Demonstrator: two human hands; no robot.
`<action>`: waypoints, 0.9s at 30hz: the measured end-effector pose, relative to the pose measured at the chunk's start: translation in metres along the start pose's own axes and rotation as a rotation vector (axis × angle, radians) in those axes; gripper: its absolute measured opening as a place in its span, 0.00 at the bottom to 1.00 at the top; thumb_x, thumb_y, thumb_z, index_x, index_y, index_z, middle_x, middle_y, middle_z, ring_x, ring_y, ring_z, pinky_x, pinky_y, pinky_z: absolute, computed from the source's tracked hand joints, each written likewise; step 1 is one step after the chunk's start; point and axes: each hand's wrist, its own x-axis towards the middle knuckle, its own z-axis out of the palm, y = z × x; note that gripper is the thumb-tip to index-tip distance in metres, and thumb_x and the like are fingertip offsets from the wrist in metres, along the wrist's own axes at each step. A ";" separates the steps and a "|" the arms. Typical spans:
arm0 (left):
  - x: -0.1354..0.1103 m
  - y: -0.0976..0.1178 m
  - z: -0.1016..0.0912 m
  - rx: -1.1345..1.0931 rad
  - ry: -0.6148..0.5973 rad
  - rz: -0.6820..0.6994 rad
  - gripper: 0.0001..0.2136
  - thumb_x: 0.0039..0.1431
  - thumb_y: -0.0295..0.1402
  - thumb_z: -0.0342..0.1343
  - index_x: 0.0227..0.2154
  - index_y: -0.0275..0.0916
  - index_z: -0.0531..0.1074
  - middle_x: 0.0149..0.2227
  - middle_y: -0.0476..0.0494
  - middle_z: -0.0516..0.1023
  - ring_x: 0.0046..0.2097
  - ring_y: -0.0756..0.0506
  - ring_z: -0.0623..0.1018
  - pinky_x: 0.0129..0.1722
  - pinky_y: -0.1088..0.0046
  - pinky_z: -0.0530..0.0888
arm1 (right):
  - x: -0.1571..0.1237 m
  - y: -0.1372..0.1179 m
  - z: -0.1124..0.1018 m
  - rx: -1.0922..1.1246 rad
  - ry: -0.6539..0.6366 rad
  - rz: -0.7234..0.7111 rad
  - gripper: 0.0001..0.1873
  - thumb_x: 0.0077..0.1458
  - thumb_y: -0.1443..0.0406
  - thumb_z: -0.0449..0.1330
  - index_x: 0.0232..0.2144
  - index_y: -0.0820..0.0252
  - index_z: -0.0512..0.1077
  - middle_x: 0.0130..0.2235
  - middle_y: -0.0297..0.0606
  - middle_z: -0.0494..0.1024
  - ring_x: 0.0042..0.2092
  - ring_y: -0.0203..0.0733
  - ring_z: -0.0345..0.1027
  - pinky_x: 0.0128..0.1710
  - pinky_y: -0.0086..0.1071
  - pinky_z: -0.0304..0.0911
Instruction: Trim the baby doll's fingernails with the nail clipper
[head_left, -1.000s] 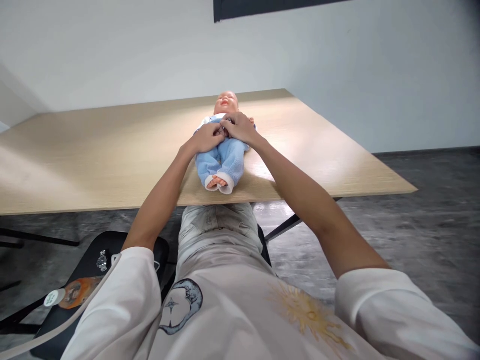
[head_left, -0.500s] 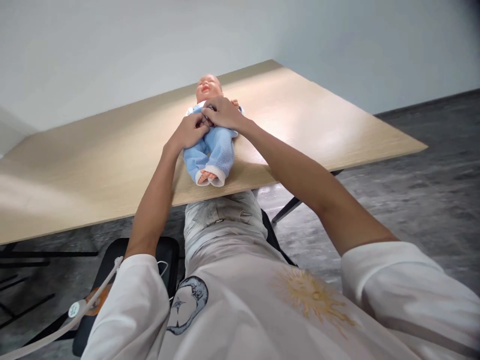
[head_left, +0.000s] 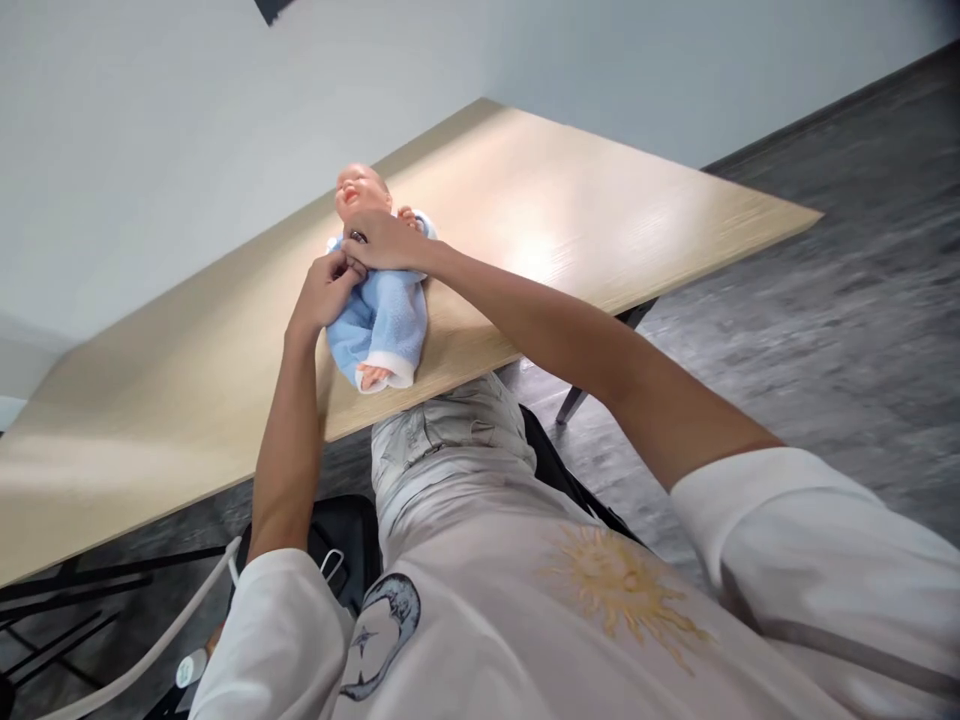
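Observation:
A baby doll [head_left: 390, 312] in a light-blue outfit with white cuffs lies face up on the wooden table, its bare feet towards me. At the doll's chest, my left hand [head_left: 326, 290] has its fingers bent and pressed together on the front of the clothing. My right hand [head_left: 386, 242] lies across the chest from the other side, fingers curled in against the left fingertips. Both look closed on the cloth, though the fingertips cover what they pinch. A small dark spot shows by the right fingers; I cannot tell what it is.
The table [head_left: 600, 210] stands against a pale wall, its near edge just past my lap. Down on the left are a black chair seat [head_left: 349, 540], a light cable [head_left: 161, 640] and dark metal legs [head_left: 82, 580]. Grey floor [head_left: 847, 330] shows on the right.
The view has tilted, so the doll and table appear turned and shifted left. Both hands stay on the doll's chest, the right one still partly over the left fingertips.

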 end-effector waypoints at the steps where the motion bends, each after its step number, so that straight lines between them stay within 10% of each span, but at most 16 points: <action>1: 0.000 0.000 0.001 -0.009 0.001 0.001 0.05 0.61 0.34 0.61 0.31 0.40 0.75 0.33 0.47 0.80 0.46 0.40 0.81 0.54 0.63 0.81 | 0.000 0.001 0.000 0.007 0.002 0.002 0.13 0.75 0.71 0.57 0.35 0.61 0.75 0.43 0.43 0.86 0.49 0.47 0.77 0.59 0.41 0.72; 27: -0.005 0.003 0.009 -0.102 -0.009 0.001 0.05 0.60 0.30 0.59 0.31 0.37 0.78 0.33 0.48 0.80 0.37 0.45 0.75 0.42 0.67 0.72 | -0.007 0.007 -0.003 0.053 -0.027 0.046 0.16 0.72 0.65 0.57 0.29 0.55 0.73 0.35 0.40 0.84 0.42 0.50 0.78 0.54 0.45 0.72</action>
